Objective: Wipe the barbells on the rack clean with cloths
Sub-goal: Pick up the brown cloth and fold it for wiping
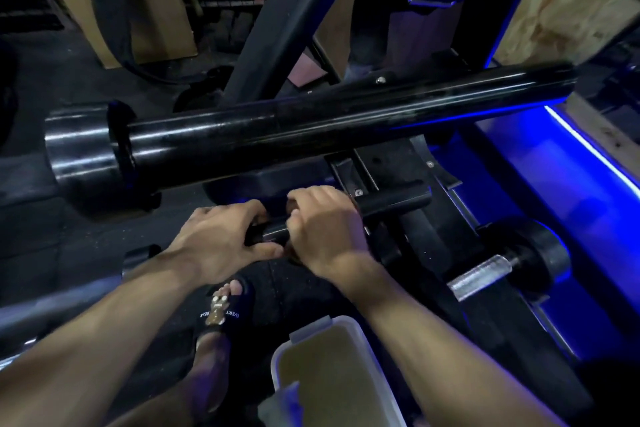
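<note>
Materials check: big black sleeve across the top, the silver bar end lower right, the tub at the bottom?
Thick black barbell sleeve: looks like metal with glossy black coating; sharp light streaks, scuffs.
Short silver bar end: probably bare or chromed steel; bright with a fine speckled sheen, maybe knurling.
Translucent rectangular tub: likely plastic; cloudy, see-through rim, brownish inside.

The big black bar sleeve (311,128) looks like shiny painted metal, smooth, with pale dusty smears and bright streaks of light. The thin dark bar (273,230) lower down is shiny metal too. The dumbbell handle (479,276) at the right is bright silver metal with a rough, bumpy grip. The box (332,357) at the bottom is cloudy smooth plastic. The board (568,10) at the top right is rough chipped wood. The cardboard box (156,10) is dull brown paper board.
</note>
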Available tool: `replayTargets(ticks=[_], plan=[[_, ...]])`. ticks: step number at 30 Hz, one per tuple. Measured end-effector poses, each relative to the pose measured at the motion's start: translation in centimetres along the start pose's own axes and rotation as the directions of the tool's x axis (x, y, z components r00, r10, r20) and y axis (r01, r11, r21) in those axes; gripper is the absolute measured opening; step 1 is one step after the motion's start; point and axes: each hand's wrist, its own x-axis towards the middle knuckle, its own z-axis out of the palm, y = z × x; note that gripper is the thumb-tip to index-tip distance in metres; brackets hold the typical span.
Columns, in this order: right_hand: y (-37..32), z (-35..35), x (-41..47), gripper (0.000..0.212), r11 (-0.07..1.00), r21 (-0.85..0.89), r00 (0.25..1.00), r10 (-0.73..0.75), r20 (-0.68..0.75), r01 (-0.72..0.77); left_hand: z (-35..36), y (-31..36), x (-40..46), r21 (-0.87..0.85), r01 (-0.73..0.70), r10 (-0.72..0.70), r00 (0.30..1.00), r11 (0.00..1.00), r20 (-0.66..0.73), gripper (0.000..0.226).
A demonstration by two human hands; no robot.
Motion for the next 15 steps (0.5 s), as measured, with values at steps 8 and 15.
replayTargets(ticks=[8,15], plan=[[12.4,-5.6,1.9,0.029,0.905,-0.035,0.905,0.425,-0.02,-0.425,1.0,0.4,0.6,0.21,-0.065,0.075,0.996,0.976,-0.042,0.076],[5.1,-1.7,1.5,0.039,0.936,-0.33,0.992,0.121,-0.024,-0.122,0.4,0.0,0.4,-0.058,0.039,-0.033,0.994,0.998,0.107,0.059]])
